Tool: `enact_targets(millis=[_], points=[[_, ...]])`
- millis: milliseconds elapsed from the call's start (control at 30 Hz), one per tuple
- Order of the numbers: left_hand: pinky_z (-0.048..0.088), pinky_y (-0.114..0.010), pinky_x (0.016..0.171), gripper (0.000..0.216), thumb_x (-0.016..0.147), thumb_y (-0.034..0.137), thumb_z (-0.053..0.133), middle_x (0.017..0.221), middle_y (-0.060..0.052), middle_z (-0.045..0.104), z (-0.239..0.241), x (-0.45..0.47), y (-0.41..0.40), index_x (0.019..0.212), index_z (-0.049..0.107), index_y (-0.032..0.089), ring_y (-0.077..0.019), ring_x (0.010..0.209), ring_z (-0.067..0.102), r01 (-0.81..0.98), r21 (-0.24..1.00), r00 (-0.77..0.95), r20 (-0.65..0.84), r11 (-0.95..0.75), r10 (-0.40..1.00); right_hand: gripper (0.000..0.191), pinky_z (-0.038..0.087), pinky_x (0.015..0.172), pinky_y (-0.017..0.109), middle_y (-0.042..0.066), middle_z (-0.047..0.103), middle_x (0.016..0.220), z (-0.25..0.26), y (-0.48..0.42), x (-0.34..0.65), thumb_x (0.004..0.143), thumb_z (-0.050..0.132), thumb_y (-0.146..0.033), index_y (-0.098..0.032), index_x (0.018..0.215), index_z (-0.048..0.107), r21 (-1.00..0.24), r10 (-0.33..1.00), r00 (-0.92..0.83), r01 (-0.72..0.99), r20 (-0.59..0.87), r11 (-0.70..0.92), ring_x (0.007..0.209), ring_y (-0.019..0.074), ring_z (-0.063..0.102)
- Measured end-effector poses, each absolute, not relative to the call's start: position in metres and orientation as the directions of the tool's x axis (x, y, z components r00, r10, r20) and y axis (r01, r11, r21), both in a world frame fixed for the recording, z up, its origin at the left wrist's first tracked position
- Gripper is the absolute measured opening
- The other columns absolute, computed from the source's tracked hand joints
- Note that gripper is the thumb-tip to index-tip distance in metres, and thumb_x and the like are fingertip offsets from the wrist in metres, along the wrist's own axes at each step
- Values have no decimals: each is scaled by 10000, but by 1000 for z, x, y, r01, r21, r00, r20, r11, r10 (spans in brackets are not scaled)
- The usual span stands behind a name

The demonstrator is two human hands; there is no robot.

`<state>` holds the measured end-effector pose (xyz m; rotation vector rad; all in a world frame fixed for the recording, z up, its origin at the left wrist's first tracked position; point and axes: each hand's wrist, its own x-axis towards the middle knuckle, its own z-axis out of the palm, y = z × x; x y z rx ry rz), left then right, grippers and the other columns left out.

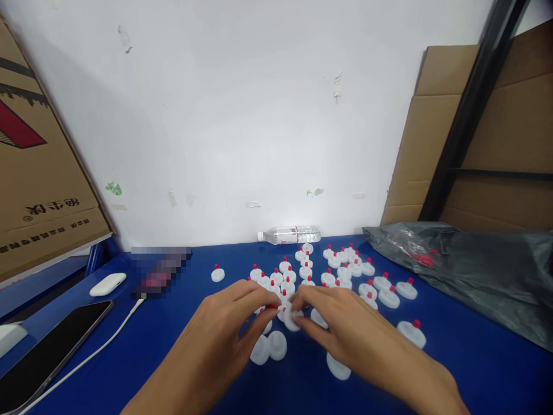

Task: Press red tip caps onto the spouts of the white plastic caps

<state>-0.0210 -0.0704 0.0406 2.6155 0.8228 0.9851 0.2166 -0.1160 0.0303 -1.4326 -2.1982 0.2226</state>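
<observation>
My left hand (233, 323) pinches a small red cap, only a sliver of which shows between thumb and forefinger. My right hand (341, 317) has thumb and fingers closed on a white round plastic lid (292, 320), tilted on its side close to the left fingertips. Around and beyond both hands, many similar white lids with red caps (276, 276) stand on the blue tabletop (181, 323). Two lids without visible red caps (277, 346) lie just below my left fingers. Another white lid (338, 366) lies partly under my right hand.
A clear plastic bottle (290, 234) lies along the white wall. To the right spreads a grey plastic bag (475, 276) with a clear bag of red pieces (421, 257) on it. At left are a phone (56, 346), a white earbud case (108, 284), a cable (103, 349) and a cardboard box (43, 173).
</observation>
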Motion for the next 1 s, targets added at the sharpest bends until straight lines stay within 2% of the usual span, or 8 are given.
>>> enact_targets(millis=[100,233,433,567,700,867,1000], points=[[523,-203,742,156,1060,173,636,1026,58,769,42,-13,-75,1121,706,299,-98,834,703,387,343,566,645,-856,514,132,538,757,301,-15,757,1027,33,-117,216,1055,593,-180,-282,1123,640,-453,876,-276,770,396,448,901,187,733],[527,-179,694,173,1041,132,642,996,47,774,44,-5,-78,1108,717,273,-95,811,714,371,309,535,700,-876,474,133,531,879,310,-23,729,1142,34,-115,212,1057,601,-173,-291,1105,638,-492,820,-270,690,505,531,1024,163,703],[506,-177,550,168,1044,159,607,995,8,787,41,1,-82,1085,743,250,-121,759,729,467,256,508,705,-846,494,131,551,911,326,-3,764,1159,33,-112,210,1053,626,-179,-265,1142,672,-393,708,-276,675,651,625,1047,178,714],[509,-182,516,181,1053,185,582,969,-8,792,37,3,-81,1053,755,237,-135,723,728,515,242,519,676,-822,523,194,577,916,333,-4,769,1141,30,-111,211,1049,634,-182,-269,1218,667,-369,699,-255,703,668,609,1045,183,728],[528,-197,544,226,1076,222,547,919,-20,796,34,5,-80,1073,773,233,-143,701,738,521,202,511,705,-829,492,246,598,936,344,-1,768,1161,30,-113,211,1054,622,-196,-293,1277,655,-363,701,-255,710,665,603,1059,186,735],[588,-231,677,298,1112,226,487,928,-20,809,31,4,-75,1085,783,234,-148,705,760,537,178,491,728,-824,478,504,581,1048,388,5,726,1377,32,-115,214,1039,638,-173,-338,1487,476,-340,700,-308,704,644,624,1248,205,691],[556,-224,620,314,1137,261,448,927,-11,805,32,3,-70,1098,757,225,-150,725,762,562,169,489,722,-810,490,443,590,983,382,24,747,1322,34,-114,215,1077,609,-218,-317,1482,460,-275,681,-361,719,637,638,1189,210,696]])
